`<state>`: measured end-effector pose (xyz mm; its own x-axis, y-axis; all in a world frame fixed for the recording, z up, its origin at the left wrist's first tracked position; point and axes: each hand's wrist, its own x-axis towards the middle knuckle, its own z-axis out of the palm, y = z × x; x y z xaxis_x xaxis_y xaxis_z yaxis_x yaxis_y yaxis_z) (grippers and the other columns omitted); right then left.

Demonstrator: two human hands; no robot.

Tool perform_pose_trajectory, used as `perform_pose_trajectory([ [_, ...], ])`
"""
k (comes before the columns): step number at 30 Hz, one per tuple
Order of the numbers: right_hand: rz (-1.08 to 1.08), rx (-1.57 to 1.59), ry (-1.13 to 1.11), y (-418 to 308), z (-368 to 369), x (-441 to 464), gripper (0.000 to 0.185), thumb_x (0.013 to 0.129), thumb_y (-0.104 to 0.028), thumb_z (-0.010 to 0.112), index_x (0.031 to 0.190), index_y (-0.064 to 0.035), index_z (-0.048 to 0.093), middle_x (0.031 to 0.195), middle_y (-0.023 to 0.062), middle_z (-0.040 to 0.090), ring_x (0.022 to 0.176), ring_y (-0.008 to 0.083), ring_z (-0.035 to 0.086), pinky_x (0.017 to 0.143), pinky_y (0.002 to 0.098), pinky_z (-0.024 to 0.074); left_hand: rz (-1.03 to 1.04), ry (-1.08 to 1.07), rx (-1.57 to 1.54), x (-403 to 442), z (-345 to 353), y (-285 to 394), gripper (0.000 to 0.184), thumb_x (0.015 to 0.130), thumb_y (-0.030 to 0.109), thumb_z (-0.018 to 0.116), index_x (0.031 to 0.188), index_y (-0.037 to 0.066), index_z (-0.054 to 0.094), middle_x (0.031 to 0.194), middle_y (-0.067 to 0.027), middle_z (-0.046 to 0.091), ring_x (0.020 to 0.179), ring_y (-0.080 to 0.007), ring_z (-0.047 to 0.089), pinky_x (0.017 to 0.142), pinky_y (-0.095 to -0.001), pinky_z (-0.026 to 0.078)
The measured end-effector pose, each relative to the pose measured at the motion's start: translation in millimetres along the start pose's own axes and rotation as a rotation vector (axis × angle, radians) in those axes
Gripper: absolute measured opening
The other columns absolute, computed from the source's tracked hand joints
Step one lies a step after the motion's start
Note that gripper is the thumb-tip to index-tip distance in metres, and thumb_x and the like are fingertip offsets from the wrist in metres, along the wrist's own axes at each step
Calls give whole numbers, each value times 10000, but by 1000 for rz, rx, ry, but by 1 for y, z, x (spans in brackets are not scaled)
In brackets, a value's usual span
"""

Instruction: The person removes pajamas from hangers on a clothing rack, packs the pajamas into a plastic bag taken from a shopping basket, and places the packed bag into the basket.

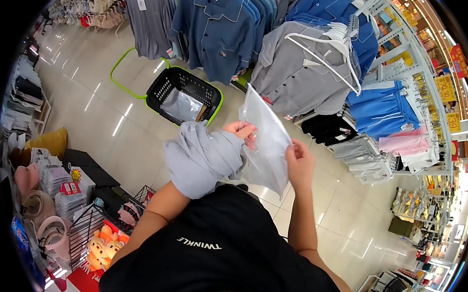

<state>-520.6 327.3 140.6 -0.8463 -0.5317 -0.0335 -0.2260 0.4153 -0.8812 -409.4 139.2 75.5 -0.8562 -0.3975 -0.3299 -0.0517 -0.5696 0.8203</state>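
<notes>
A clear plastic bag (268,147) hangs between my two hands in front of my body. My left hand (241,132) pinches its left edge, with a light grey garment (205,158) draped over that wrist and forearm. The bag's right edge is held between the thumb and fingers of my right hand (299,158). Beyond the grey garment, a black basket (211,95) with a green rim and handle stands on the floor. A bagged grey item (182,106) lies inside it.
Racks of grey shirts (305,71) and blue shirts (215,33) stand ahead. Blue shorts (384,108) hang at the right. White hangers (347,57) stick out from the rack. A wire basket (86,233) with orange plush toys (104,247) is at the lower left.
</notes>
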Motion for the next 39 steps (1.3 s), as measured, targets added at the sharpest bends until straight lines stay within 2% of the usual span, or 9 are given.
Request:
perform_pose_trajectory([
  [4,-33,-118,101,12,-24,18,240,894,-70,604,1120,10,619,818,60,646,720,111,598,661,253,494,70,13,84,19,-19,-5,206,952,172,591,1007,-22,633,788,-70,629,629,-165,618,630,-293,532],
  [7,-416,-318,430,-10,-23,14,266,856,-41,647,1114,9,606,1004,118,650,803,184,620,716,287,509,79,130,115,37,-26,-2,200,926,164,609,1027,-6,635,789,-82,631,616,-169,615,616,-291,520],
  [9,-676,-197,242,-17,4,-19,345,788,-32,713,1117,-2,613,1050,114,644,847,194,615,735,296,511,9,298,-1,44,-18,8,207,914,203,615,1003,17,637,780,-82,634,631,-176,625,609,-291,507],
  [11,-516,-122,-317,-29,36,-62,671,711,-62,787,1310,-8,491,1244,174,566,1085,263,590,832,355,520,7,414,-77,52,-5,17,235,928,215,590,1064,23,590,851,-87,636,674,-180,634,623,-299,504],
  [13,-370,-117,-476,-27,78,-69,894,701,-93,806,1436,5,308,1368,222,459,1250,326,493,978,399,459,145,495,-289,133,-39,-40,226,956,230,537,1109,64,526,937,-78,629,807,-198,645,665,-338,517],
  [16,-360,-7,-327,-16,117,-45,982,713,-118,806,1466,36,196,1427,253,377,1332,361,399,1085,404,352,157,461,-368,114,-15,8,239,951,243,547,1111,65,530,934,-77,631,807,-196,645,671,-338,518],
  [22,-400,367,107,-1,151,17,760,813,-113,711,1416,70,286,1385,208,447,1274,277,459,1065,359,352,377,221,-380,121,7,46,266,942,268,566,1114,68,537,928,-77,634,808,-193,645,684,-336,520],
  [28,-376,599,149,-24,109,44,416,895,-72,601,1276,42,478,1208,120,589,1076,178,580,943,313,457,518,82,-316,123,24,74,293,933,294,586,1117,70,545,922,-76,637,809,-189,645,696,-335,521],
  [39,-333,1167,216,-73,21,48,326,924,-136,553,1220,-3,527,1182,76,581,1070,149,559,923,293,456,496,-72,-386,169,-44,70,306,917,279,563,1108,40,568,898,-101,641,824,-209,644,691,-345,518],
])
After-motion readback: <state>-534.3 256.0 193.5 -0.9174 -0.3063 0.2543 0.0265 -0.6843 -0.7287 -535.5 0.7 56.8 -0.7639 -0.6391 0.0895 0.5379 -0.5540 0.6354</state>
